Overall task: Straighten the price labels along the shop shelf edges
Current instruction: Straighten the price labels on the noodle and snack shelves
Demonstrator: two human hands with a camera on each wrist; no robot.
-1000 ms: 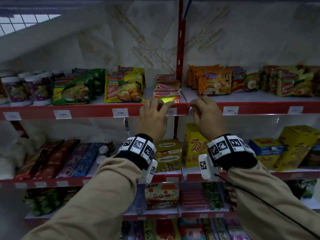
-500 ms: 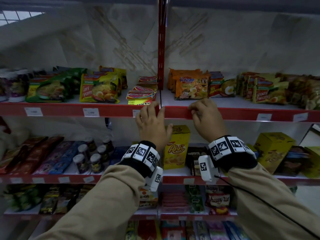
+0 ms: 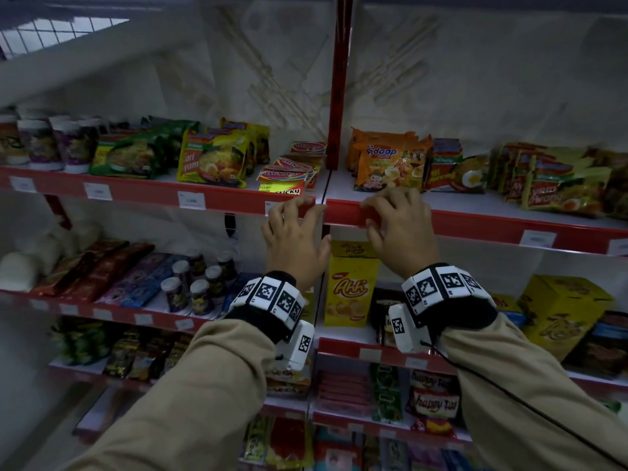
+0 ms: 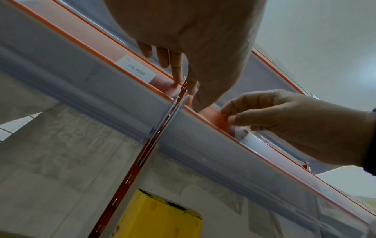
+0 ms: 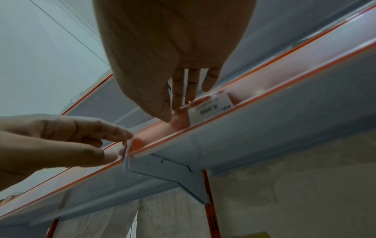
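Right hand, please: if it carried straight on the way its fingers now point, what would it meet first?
The right hand already has its fingers on the red shelf edge strip, beside the white 5.000 price label; beyond that, probably the orange noodle packet.

Dim and noisy throughout, brightest from a grated window (image 3: pixel 64 30) upper left, blurred and bowed toward wide-angle edges, wrist close-ups soft.

head forward; wrists underneath, upward
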